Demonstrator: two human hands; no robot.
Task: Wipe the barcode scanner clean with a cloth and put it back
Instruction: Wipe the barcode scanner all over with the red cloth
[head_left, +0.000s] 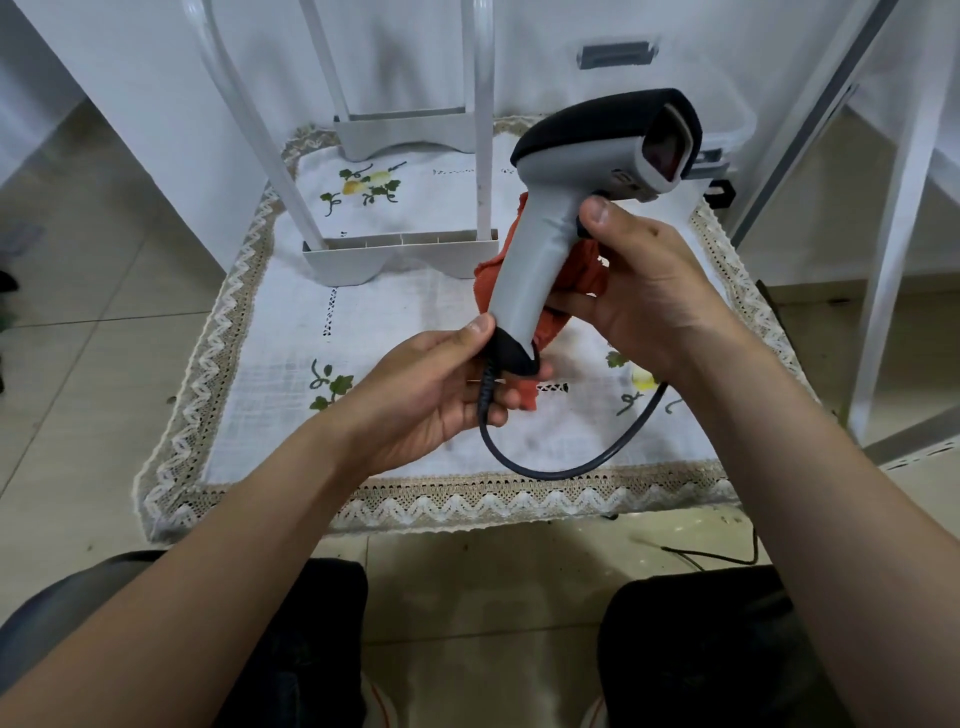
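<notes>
A grey barcode scanner with a black top is held upright above a low table, its window facing right. My left hand pinches the black base of the handle, where the dark cable comes out and loops down to the right. My right hand presses an orange cloth against the right side of the handle, thumb up near the trigger. Part of the cloth hangs below behind the handle.
The low table carries a white embroidered tablecloth with a lace border. A white plastic stand sits on it at the back. White furniture legs stand to the right, and a thin black wire lies on the tiled floor. My knees are at the bottom.
</notes>
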